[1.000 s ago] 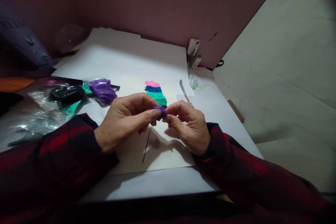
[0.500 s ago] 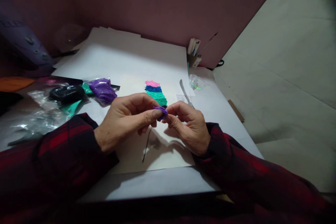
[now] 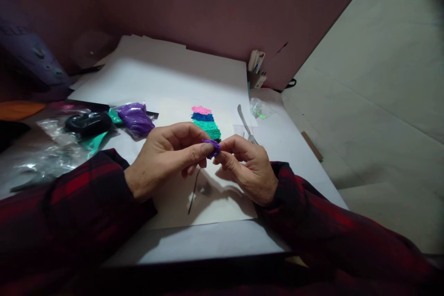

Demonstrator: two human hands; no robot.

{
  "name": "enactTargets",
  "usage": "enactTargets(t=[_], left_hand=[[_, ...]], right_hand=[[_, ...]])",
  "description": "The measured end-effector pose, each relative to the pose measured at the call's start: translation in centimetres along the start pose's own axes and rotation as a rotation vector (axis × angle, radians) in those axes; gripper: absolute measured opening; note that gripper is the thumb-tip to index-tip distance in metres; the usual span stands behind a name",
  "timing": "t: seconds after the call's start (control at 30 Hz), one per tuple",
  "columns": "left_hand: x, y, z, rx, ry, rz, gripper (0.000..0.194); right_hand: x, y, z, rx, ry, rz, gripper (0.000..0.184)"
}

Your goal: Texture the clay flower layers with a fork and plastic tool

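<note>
Between thumb and fingers, my left hand (image 3: 173, 155) pinches a small folded piece of purple modelling clay (image 3: 212, 148). My right hand (image 3: 248, 164) closes thumb and fingertips on the clay's right edge. Both hands hover over a cream sheet (image 3: 222, 210). Behind them on that sheet lies a textured strip with a pink band (image 3: 201, 110), a dark blue band (image 3: 203, 117) and a green band (image 3: 208, 129); a black bit at its lower end is partly hidden by my fingers. A thin dark line (image 3: 194, 192) runs down the sheet below my hands.
Left of my hands lie a bag of purple clay (image 3: 135, 119), a black lump in plastic (image 3: 88, 124) and crumpled clear bags (image 3: 52, 162). On the right are a metal knife-like tool (image 3: 244, 120), a small clear bag (image 3: 260, 108) and a holder with pens (image 3: 255, 67) against the wall.
The purple clay has shifted very slightly left and looks more bunched between my fingertips. My right hand has edged slightly left with it; the other things lie as before.
</note>
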State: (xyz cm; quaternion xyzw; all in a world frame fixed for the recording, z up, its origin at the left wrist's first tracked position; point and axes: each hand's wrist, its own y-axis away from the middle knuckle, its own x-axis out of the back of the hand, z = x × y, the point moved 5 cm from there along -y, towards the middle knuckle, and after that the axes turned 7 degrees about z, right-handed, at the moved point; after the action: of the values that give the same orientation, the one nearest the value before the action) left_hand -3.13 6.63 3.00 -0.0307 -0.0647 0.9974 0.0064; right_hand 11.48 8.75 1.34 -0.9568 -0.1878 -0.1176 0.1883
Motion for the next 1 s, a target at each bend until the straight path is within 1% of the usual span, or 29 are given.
enactTargets(t=[0.3,0.63,0.93,1.0], left_hand=[[0.0,0.1,-0.1,0.002,0.004,0.009,0.009],[0.0,0.0,-0.3,0.041,-0.02,-0.023,0.009],[0.2,-0.2,-1.0,0.065,0.057,-0.022,0.01],[0.3,-0.4,-1.3,0.076,0.091,-0.026,0.009]], right_hand=[[-0.2,-0.1,-0.2,0.006,-0.014,-0.029,0.02],[-0.2,-0.1,-0.4,0.035,0.034,-0.052,0.019],[0.0,-0.1,-0.8,0.123,0.127,-0.044,0.022],[0.0,0.0,-0.7,0.126,0.127,-0.025,0.02]])
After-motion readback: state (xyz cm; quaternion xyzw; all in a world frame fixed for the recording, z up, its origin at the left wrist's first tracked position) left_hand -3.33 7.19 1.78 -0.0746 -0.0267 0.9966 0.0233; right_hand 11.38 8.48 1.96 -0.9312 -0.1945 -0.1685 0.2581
